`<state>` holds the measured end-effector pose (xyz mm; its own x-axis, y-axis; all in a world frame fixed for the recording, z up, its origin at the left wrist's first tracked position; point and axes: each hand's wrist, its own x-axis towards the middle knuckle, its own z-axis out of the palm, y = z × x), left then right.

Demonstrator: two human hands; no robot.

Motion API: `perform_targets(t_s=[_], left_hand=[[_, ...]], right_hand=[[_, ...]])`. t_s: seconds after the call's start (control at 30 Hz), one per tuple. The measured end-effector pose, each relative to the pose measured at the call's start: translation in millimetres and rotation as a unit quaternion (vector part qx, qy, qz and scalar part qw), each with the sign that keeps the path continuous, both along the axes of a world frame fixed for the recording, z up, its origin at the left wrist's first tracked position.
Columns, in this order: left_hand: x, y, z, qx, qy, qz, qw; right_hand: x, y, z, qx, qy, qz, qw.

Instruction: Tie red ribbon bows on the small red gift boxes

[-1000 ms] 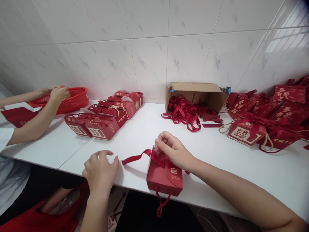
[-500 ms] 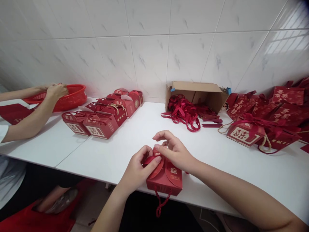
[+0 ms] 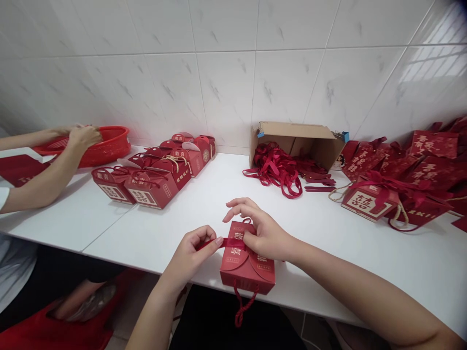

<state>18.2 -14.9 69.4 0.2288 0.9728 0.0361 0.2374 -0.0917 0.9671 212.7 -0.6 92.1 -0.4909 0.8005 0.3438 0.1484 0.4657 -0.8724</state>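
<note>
Left hand (image 3: 193,249) now farther left, pinch on one ribbon (image 3: 229,242) — right hand (image 3: 263,232) loosely curved atop one box (image 3: 242,266)

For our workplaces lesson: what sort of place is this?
Probably a packing workroom: a red gift box under the right hand, more boxes along the table, and ribbons spilling from a cardboard box.

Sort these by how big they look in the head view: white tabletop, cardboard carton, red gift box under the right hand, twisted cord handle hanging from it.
White tabletop
Cardboard carton and red gift box: unsure, since the box is nearer
Twisted cord handle
</note>
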Motion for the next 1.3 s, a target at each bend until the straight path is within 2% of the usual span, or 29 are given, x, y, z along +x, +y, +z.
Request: perform_targets(t_s=[0.13, 0.2, 0.3, 0.37, 0.43, 0.57, 0.63, 0.7, 0.73, 0.8, 0.87, 0.9, 1.0, 1.1, 1.13, 1.2, 1.27, 1.3], left_hand=[[5, -2, -0.8, 0.051, -0.064, 0.109, 0.991], [13, -4, 1.2, 0.08, -0.103, 0.132, 0.983], [26, -7, 4.3, 0.081, -0.098, 0.07, 0.989], [34, -9, 4.6, 0.052, -0.087, 0.034, 0.994], [41, -13, 3.1, 0.012, -0.104, 0.028, 0.994], [52, -20, -1.4, -0.008, -0.156, 0.086, 0.984], [55, -21, -3.2, 0.02, -0.133, 0.119, 0.984], [55, -22, -4.7, 0.081, -0.082, 0.16, 0.98], [53, -23, -5.5, 0.122, -0.053, 0.187, 0.973], [46, -28, -7.5, 0.206, 0.0, 0.229, 0.951], [34, -35, -10.0, 0.257, 0.048, 0.228, 0.938], [27, -39, -11.2, 0.26, 0.075, 0.206, 0.94], [12, -50, -14.4, 0.178, 0.179, 0.118, 0.96], [8, -54, -18.3, 0.061, 0.232, 0.074, 0.968], [8, -54, -20.3, 0.025, 0.217, 0.077, 0.973], [10, -52, -25.1, -0.042, 0.124, 0.107, 0.986], [12, -48, -28.9, -0.081, -0.033, 0.153, 0.984], [14, -46, -29.6, -0.091, -0.122, 0.167, 0.974]], right_hand=[[1, 0, 2.3, 0.007, -0.032, 0.003, 0.999], [1, 0, 2.5, 0.012, -0.036, 0.006, 0.999], [1, 1, 1.3, 0.013, -0.03, 0.003, 0.999], [0, 1, -0.4, 0.018, -0.027, 0.001, 0.999], [0, 2, -1.7, 0.035, -0.019, -0.003, 0.999], [7, -4, 6.9, 0.128, 0.045, -0.085, 0.987], [19, -13, 18.6, 0.184, 0.075, -0.145, 0.969], [36, -27, 31.9, 0.198, 0.084, -0.188, 0.958], [45, -36, 37.5, 0.184, 0.077, -0.199, 0.959], [63, -55, 43.9, 0.118, 0.034, -0.169, 0.978], [75, -73, 41.7, -0.007, -0.031, -0.124, 0.992], [79, -81, 37.5, -0.07, -0.069, -0.113, 0.989], [80, -95, 15.3, -0.188, -0.17, -0.149, 0.956], [72, -94, -15.1, -0.25, -0.163, -0.147, 0.943], [69, -91, -25.4, -0.276, -0.134, -0.136, 0.942], [61, -86, -44.2, -0.328, -0.039, -0.141, 0.933], [54, -82, -57.7, -0.347, 0.119, -0.191, 0.911], [51, -80, -61.9, -0.343, 0.205, -0.212, 0.892]])
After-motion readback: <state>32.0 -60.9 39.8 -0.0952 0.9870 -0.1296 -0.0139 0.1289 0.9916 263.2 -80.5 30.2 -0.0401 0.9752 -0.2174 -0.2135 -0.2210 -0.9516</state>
